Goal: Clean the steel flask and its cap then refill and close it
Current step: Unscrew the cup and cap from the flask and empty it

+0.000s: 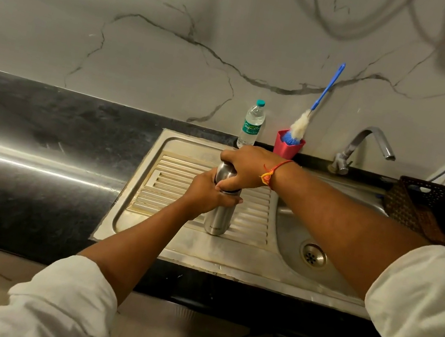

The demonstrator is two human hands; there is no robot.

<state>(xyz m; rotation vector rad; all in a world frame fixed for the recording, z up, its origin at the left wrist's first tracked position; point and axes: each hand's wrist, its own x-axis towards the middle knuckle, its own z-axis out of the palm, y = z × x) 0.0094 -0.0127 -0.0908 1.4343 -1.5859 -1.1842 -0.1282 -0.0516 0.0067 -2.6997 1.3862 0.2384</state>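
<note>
White rolled sleeves frame both forearms. The left hand wraps the middle of the upright brushed-steel cylindrical flask, which stands on the ribbed steel drainboard (left of the sink basin). The right hand clasps its rounded top. A clear plastic water bottle stands behind.

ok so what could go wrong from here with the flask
1. The steel flask stands on the ribbed drainboard. The right grip holds its top, so a hard twist might make the base skid on the ridges if the left grip round the body slips.
2. The plastic bottle and the red cup with the brush stand just behind the right grip; a sudden jerk could knock them over.
</note>
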